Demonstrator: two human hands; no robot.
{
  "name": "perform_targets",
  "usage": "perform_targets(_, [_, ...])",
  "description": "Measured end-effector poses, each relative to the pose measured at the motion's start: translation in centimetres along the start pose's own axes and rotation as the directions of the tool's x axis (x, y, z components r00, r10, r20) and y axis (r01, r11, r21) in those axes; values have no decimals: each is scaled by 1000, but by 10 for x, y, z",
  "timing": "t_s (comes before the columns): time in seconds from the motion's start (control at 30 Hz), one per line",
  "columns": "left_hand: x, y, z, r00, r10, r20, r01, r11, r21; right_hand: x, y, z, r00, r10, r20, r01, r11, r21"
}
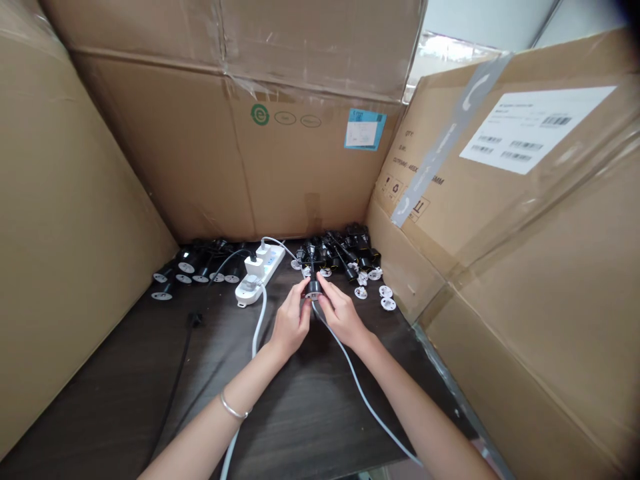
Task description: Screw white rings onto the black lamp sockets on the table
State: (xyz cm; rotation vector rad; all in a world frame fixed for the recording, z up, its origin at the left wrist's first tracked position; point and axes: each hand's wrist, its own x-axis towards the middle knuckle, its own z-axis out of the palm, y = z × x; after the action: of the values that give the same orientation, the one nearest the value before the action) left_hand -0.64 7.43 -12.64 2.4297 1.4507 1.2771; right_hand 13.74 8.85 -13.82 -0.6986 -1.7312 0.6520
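A black cylindrical piece [313, 285] with a round pale end face and a narrower stem is held between both hands above the dark table. My left hand [291, 319] is closed on its left side, fingertips and thumb on the barrel. On the opposite side my right hand [344, 312] grips it the same way. The pale end faces me, and the stem points to the back. A thin white cable [345, 353] runs from just below the piece past my right hand to the front edge. Whether that cable joins the piece, I cannot tell.
Left of my hands lies a white power strip [260, 273] with plugs in it. Similar black pieces with white ends [200, 267] lie at the back left, more black pieces [345, 247] at the back right. Loose white discs [388, 304] lie near the right carton [450, 267]. Cartons enclose three sides.
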Motion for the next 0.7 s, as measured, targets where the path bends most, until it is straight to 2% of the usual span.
perform_targets(0.3, [1, 1, -1, 998, -57, -22, 56, 997, -46, 1, 2, 3, 999, 3, -52, -5, 1000, -23])
perform_targets(0.7, [0, 1, 0, 995, -94, -38, 91, 994, -62, 2, 3, 1, 999, -3, -53, 2, 1000, -23])
